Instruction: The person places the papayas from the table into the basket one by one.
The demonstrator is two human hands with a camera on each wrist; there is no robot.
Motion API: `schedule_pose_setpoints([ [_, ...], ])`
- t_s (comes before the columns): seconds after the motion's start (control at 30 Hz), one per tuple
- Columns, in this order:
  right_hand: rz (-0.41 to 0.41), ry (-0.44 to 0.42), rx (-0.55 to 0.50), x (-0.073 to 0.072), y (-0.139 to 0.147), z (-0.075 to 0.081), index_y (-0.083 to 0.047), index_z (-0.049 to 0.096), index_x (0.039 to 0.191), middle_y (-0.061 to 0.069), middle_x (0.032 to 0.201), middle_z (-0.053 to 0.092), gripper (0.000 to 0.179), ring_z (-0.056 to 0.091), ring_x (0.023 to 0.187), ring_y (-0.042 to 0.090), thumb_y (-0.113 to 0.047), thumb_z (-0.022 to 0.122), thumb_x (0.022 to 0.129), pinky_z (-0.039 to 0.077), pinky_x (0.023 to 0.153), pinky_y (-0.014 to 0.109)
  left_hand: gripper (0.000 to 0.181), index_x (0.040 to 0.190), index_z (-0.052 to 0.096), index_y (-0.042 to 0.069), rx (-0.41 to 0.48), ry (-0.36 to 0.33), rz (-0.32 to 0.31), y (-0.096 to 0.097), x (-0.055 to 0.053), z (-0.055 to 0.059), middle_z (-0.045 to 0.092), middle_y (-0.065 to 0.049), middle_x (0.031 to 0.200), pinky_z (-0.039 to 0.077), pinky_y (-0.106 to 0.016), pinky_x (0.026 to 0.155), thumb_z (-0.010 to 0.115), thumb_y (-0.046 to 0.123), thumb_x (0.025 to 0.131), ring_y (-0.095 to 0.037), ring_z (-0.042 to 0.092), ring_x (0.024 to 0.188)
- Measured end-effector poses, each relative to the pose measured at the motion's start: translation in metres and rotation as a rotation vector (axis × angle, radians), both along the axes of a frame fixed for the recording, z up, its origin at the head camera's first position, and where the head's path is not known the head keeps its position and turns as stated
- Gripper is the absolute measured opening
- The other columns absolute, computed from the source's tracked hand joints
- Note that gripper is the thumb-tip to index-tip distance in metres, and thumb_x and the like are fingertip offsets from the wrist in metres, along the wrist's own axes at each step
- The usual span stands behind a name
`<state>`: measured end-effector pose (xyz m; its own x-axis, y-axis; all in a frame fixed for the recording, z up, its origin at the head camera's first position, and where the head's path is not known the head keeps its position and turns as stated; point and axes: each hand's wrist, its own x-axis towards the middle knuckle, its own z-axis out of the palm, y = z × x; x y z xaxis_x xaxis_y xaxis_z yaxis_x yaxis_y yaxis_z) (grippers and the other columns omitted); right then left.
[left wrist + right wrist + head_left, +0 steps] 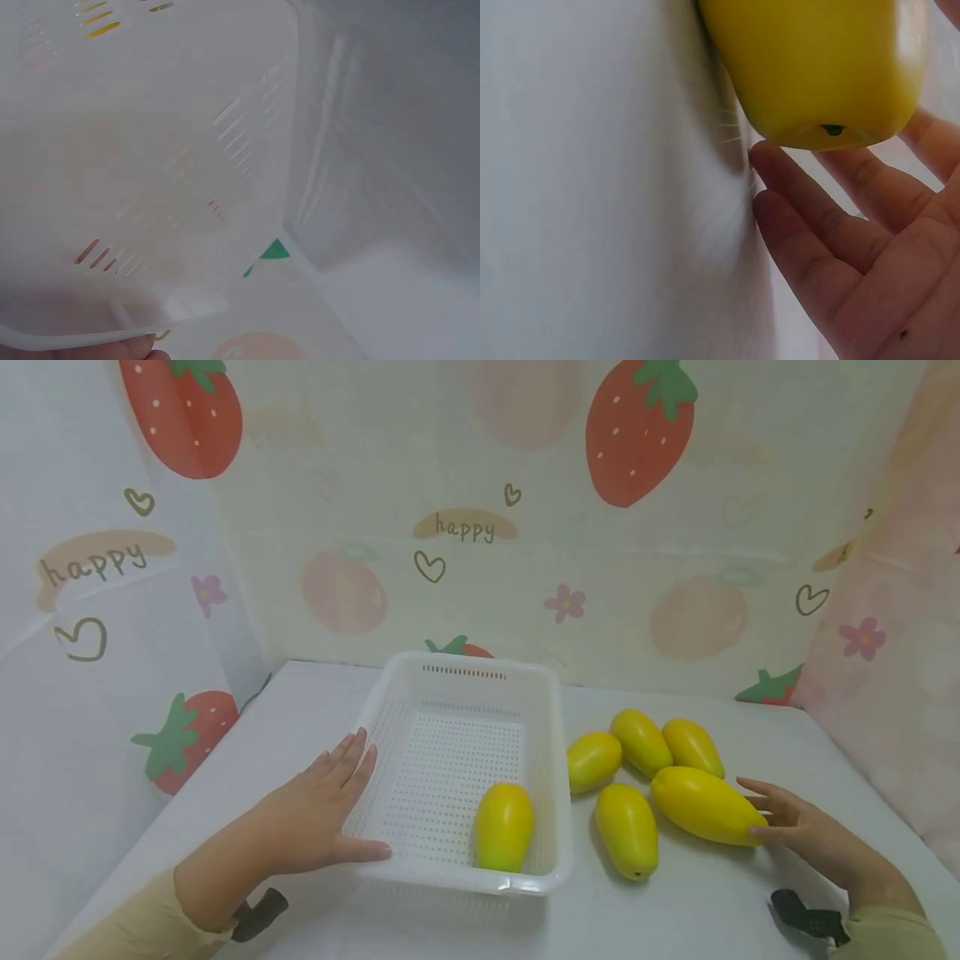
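Basket [442, 752]: on the desk [690, 906], inner mango [505, 827] at its 5 o'clock.
Left hand [318, 814]: fingers extended, resting at the basket's 8 o'clock.
Big mango [705, 804]: on the desk, basket's 3 o'clock (four others [627, 832] lie close by).
Right hand [810, 835]: fingers loosely spread about the big mango's 4 o'clock end, no firm grip.
Right hand's step: seemingly reaching to grasp.
Right hand's next move: calls for curling round the fruit.

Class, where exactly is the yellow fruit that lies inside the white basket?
In the head view, the yellow fruit lies in the near right corner of the white basket, across from the left hand on the left side.
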<state>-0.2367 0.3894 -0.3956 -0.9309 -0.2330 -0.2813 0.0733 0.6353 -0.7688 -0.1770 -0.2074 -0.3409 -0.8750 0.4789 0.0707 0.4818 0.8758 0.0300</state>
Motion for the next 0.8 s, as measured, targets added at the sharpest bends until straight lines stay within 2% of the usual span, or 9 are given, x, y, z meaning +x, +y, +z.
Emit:
schedule_pose_setpoints([
  [0.2,-0.016,-0.036,0.022,0.0001,-0.0022,-0.0022,-0.009,0.018,0.146,0.028,0.147,0.014,0.080,0.022,0.127,0.048,-0.034,0.063,0.084,0.030,0.091,0.066,0.115,0.143,0.020,-0.003,-0.001,-0.008,0.001,0.0003,-0.0004,-0.0010,0.009,-0.022,0.150,0.018,-0.050,0.108,0.032,0.084,0.069,-0.036,0.009,0.138],
  [0.4,0.026,0.011,0.018,-0.0004,-0.0055,-0.0001,-0.008,0.022,0.144,0.026,0.148,0.014,0.075,0.017,0.129,0.048,-0.033,0.061,0.086,0.028,0.091,0.068,0.114,0.143,0.021,-0.004,0.006,-0.002,-0.002,-0.0011,0.0017,-0.0004,0.010,-0.023,0.150,0.019,-0.051,0.108,0.033,0.083,0.070,-0.037,0.011,0.137],
  [0.6,0.048,0.030,-0.019,-0.0006,-0.0057,-0.0018,-0.003,0.024,0.143,0.025,0.147,0.016,0.073,0.015,0.131,0.045,-0.029,0.061,0.086,0.021,0.095,0.068,0.114,0.143,0.019,-0.003,-0.002,0.004,-0.001,-0.0006,0.0012,0.0002,0.009,-0.022,0.150,0.019,-0.050,0.108,0.032,0.083,0.071,-0.036,0.010,0.138],
  [0.8,0.042,0.030,-0.009,-0.0020,-0.0071,-0.0038,0.000,0.026,0.141,0.025,0.145,0.024,0.075,0.022,0.127,0.042,-0.030,0.064,0.084,0.021,0.096,0.068,0.114,0.143,0.019,-0.003,-0.001,-0.001,-0.002,0.0006,0.0011,0.0005,0.009,-0.022,0.150,0.019,-0.050,0.108,0.032,0.083,0.070,-0.036,0.010,0.138],
])
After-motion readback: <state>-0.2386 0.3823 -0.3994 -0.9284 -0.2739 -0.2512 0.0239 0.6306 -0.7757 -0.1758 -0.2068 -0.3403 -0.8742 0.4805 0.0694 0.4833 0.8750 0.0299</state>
